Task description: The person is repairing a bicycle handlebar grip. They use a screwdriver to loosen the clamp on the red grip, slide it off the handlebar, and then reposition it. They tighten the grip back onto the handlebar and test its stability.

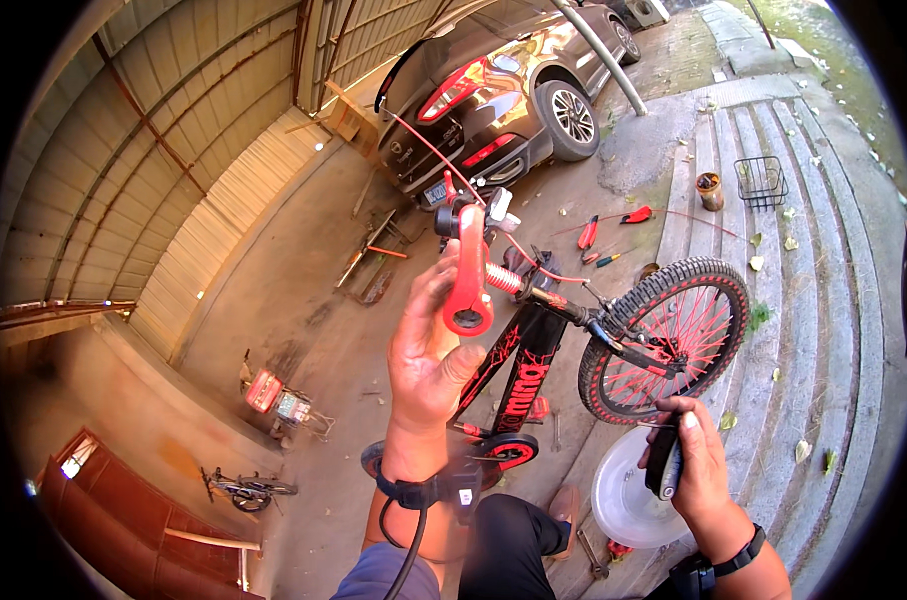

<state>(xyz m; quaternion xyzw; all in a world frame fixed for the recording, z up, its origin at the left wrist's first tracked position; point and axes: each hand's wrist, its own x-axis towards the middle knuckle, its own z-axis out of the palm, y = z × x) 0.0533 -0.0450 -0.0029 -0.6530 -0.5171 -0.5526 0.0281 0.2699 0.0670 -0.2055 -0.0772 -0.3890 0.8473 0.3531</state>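
Observation:
A small bicycle with a black frame (528,365) and red markings stands in front of me. My left hand (425,340) is closed around the red handlebar stem (469,275), its thumb just below the round opening at the stem's near end. The handlebar looks turned edge-on, with a red cable rising from it. To the right, my right hand (703,460) grips a black folding multi-tool (663,462); a thin bit sticks out toward the left. That hand is over a translucent plastic basin (613,500), near the front wheel (665,340) with red spokes.
Red-handled pliers (588,234), another red tool (636,215) and a screwdriver (607,261) lie beyond the wheel. A rusty can (709,191) and wire basket (761,183) stand on ridged concrete steps (833,330). A wrench (593,555) lies by my foot. A brown car (503,100) is parked behind.

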